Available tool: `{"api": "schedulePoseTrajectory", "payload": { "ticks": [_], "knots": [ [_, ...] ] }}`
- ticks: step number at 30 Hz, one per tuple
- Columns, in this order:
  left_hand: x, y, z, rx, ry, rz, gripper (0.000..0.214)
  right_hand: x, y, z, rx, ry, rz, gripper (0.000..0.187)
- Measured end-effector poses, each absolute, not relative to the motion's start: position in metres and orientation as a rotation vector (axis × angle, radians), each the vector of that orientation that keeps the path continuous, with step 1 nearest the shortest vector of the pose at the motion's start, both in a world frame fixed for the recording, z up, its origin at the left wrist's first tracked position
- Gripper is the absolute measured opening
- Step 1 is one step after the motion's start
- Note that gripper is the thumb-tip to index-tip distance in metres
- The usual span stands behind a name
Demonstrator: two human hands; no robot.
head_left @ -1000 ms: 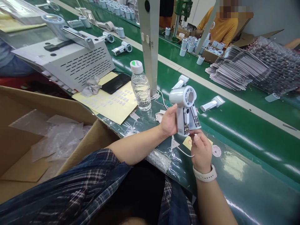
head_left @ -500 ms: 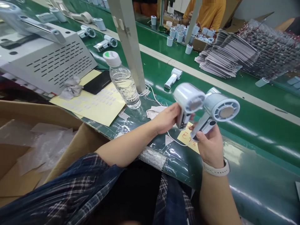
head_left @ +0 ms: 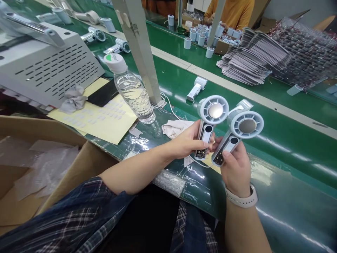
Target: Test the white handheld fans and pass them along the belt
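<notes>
My left hand [head_left: 188, 142] grips the handle of a white handheld fan [head_left: 210, 117], its round head up and facing me. My right hand [head_left: 234, 165], with a white watch on the wrist, grips a second white handheld fan [head_left: 240, 130] by its handle, tilted to the right. The two fans are side by side, close together, above the near edge of the green conveyor belt [head_left: 276, 140]. A yellow note lies on the belt just under them, mostly hidden.
A water bottle [head_left: 130, 89], a phone and a yellow sheet of small stickers [head_left: 105, 117] lie left, by a white machine [head_left: 44, 63]. More fans [head_left: 196, 88] lie on the belt. Stacked packaging [head_left: 252, 58] is far right. An open cardboard box [head_left: 39, 158] stands at my left. A person in yellow works opposite.
Both fans have been turned so their round faces point toward me. My hands have drawn a little closer together and the view has shifted slightly.
</notes>
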State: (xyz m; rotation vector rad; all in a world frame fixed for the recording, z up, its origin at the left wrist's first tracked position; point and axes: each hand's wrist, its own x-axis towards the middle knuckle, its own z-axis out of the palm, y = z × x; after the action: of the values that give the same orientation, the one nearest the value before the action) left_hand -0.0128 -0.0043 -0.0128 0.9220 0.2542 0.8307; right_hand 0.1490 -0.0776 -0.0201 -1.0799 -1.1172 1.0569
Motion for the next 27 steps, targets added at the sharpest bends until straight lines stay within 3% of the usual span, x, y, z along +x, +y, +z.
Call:
{"api": "schedulePoseTrajectory", "payload": {
  "ticks": [14, 27],
  "knots": [
    [-0.014, -0.002, -0.017, 1.074, 0.145, 0.825, 0.041, 0.145, -0.078, -0.013, -0.899, -0.951, 1.174, 0.026],
    [-0.009, 0.003, -0.023, 1.041, 0.301, 0.880, 0.044, 0.142, -0.075, -0.019, -0.997, -0.841, 1.157, 0.025]
  ]
}}
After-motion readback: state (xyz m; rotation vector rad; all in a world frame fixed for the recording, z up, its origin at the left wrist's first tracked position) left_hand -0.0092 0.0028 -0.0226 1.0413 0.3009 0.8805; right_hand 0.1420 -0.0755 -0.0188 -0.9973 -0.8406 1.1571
